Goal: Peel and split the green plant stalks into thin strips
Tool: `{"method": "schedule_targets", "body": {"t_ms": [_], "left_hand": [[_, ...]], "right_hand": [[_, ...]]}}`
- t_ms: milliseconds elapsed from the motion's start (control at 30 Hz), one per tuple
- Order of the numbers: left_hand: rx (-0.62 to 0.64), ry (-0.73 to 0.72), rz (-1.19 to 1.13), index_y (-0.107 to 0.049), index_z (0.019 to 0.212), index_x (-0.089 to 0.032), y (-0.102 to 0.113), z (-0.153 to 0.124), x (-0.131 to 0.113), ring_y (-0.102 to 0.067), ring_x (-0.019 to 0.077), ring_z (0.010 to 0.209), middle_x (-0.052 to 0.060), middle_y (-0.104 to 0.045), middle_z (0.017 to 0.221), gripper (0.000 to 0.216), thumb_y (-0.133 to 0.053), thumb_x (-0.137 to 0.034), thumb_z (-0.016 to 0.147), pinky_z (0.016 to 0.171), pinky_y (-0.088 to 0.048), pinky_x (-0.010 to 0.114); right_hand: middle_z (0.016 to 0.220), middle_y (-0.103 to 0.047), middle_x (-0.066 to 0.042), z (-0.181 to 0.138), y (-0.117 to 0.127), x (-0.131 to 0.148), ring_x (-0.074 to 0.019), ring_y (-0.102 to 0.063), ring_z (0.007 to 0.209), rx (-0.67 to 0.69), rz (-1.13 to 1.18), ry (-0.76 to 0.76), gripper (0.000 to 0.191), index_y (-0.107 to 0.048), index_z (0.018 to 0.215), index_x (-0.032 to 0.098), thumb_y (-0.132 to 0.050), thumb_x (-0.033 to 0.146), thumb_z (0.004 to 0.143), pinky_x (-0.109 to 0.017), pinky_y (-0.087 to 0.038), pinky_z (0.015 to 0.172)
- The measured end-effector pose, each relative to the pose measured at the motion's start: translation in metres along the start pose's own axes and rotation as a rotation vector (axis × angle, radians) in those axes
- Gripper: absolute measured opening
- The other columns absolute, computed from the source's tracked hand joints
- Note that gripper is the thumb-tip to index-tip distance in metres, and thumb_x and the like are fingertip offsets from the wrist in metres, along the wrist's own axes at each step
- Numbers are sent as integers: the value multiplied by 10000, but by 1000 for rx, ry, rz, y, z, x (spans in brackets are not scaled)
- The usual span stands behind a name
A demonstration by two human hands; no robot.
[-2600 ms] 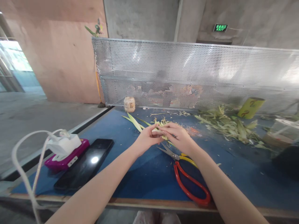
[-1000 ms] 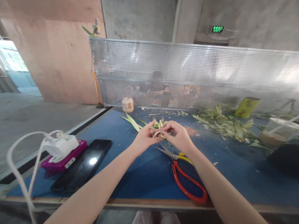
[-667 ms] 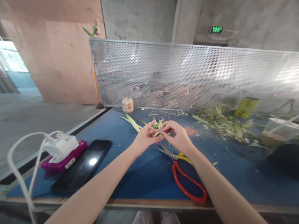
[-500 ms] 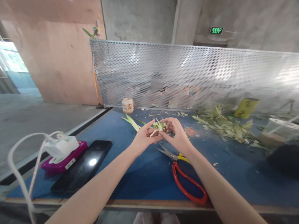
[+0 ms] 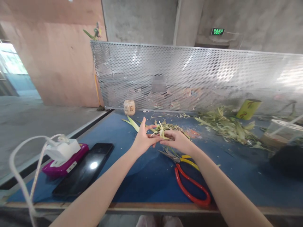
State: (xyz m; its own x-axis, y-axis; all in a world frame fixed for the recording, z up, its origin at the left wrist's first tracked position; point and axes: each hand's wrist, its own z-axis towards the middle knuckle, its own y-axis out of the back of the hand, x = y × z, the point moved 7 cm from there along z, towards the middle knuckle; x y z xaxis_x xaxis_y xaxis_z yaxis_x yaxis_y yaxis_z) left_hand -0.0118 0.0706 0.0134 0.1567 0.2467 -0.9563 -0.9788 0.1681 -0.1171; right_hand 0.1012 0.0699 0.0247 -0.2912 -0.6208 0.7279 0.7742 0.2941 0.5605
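Observation:
Above the blue table, my left hand (image 5: 143,138) pinches a pale green leaf strip (image 5: 162,130), its thumb and index finger spread up and away. My right hand (image 5: 181,142) meets it from the other side, fingers closed on the strip's lower end. The fingers partly hide where the strip is gripped. Just behind lies a heap of small green sprigs (image 5: 174,126). A long pale leaf (image 5: 132,123) rests beyond my left hand. Nearer me, scissors with one red and one yellow handle (image 5: 176,159) lie with their blades apart, partly under my right forearm.
On the left are a black phone (image 5: 82,170) and a purple power strip (image 5: 65,164) with white plugs and cables. A roll of twine (image 5: 129,107) stands at the back. Farther right are dry husks (image 5: 227,127), a yellow-green can (image 5: 249,109) and a clear tub (image 5: 284,130). A perforated metal screen (image 5: 189,78) borders the back.
My right hand has turned flatter and dropped slightly, uncovering more of the sprig heap. My left thumb or finger has lifted upward. The leaf strip now stands more upright between the hands.

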Motion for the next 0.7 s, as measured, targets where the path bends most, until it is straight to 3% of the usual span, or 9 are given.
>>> {"method": "schedule_targets", "body": {"t_ms": [133, 267, 467, 700], "left_hand": [[15, 35, -6, 61, 1353, -258, 0, 1, -1, -528, 74, 526, 208, -393, 1261, 1149, -732, -150, 529, 391, -377, 216], [80, 50, -55, 5, 1359, -258, -2, 1, -1, -471, 27, 451, 219, -404, 1251, 1104, -726, -127, 542, 386, -354, 212], [146, 56, -74, -14, 1359, -261, -5, 0, -3, -499, 46, 503, 223, -403, 1248, 1069, -713, -112, 564, 381, -354, 199], [292, 128, 48, 44, 1331, -376, -20, -5, 10, -519, 46, 508, 181, -339, 1296, 1096, -686, -75, 570, 381, -401, 212]], "right_hand": [[784, -635, -8, 0, 5, -3, -170, -584, 757, -82, -5, -21, 173, -626, 807, 189, -600, 324, 700, -311, -468, 686], [791, -627, -8, 0, 3, -2, -152, -577, 747, -45, 81, -45, 183, -613, 826, 185, -587, 327, 713, -295, -457, 691], [814, -622, -9, 0, 6, 2, -130, -571, 764, -41, 165, -67, 132, -611, 821, 181, -558, 268, 737, -271, -436, 721], [714, -564, 4, 2, 6, -4, -102, -512, 639, -94, 170, -121, 135, -599, 760, 152, -566, 276, 718, -228, -412, 601]]}}
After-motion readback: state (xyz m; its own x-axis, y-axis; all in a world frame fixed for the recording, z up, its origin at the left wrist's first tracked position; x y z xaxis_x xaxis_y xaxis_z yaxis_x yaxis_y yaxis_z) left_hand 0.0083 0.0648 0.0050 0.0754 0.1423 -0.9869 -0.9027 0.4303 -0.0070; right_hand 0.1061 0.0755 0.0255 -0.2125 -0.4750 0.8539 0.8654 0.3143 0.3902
